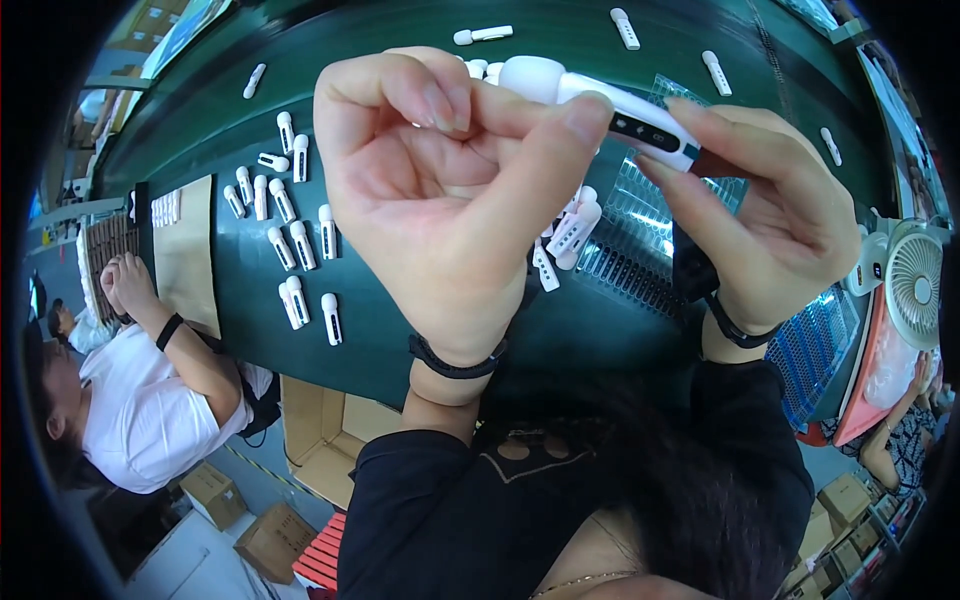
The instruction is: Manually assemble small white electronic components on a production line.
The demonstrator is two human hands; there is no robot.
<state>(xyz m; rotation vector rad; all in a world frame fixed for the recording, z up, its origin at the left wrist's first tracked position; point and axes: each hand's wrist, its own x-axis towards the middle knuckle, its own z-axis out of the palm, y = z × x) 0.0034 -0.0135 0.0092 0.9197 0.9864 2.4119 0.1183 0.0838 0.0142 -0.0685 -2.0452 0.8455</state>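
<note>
Raised above the green work surface [380, 335], a small white wand massager [645, 130] with a rounded head and a black button panel is tilted between my hands. My left hand [440, 190] pinches its body between thumb and forefinger. At the tail end, where a bluish strip shows, the thumb and fingertips of my right hand [765, 195] grip it. Below and between my wrists is a small pile of similar wand massagers [575, 225], partly hidden by my left hand. A clear patterned film sheet [630, 265] lies beside the pile, partly behind my right hand.
More wand massagers [303, 245] are scattered on the left, with others along the far side. A co-worker [160, 400] sits at the left by a brown board [187, 260]. A white fan [915, 285] and blue patterned sheets [815, 350] are at the right; an open carton [320, 425] stands below.
</note>
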